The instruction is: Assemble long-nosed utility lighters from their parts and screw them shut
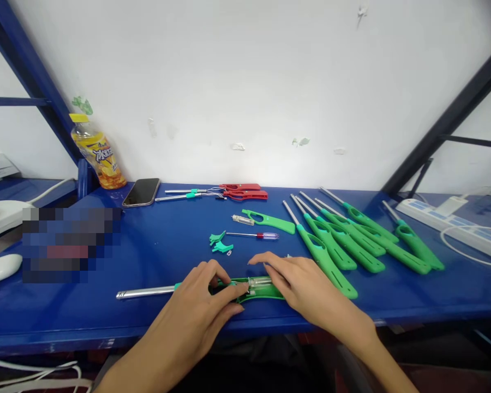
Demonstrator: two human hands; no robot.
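Near the front edge of the table lies a green long-nosed lighter (270, 293) with its handle opened up, its metal tube (145, 292) pointing left. A clear fuel tank (261, 281) shows inside the handle. My left hand (200, 303) is closed on the middle of the lighter, fingertips pressing at the parts by the tank. Over the handle's right end lies my right hand (306, 286), fingers bent, holding it; its index finger stretches above the tank. Just beyond are green triggers (220, 243), a screwdriver (265, 236), a loose fuel tank (243, 220) and a green handle half (272, 222).
Several green lighters (347, 248) lie on the right, beside a white power strip (458, 229). Red lighter handles (245, 194) with wired tubes rest by the wall. At the back left are a phone (142, 192) and a drink bottle (100, 155).
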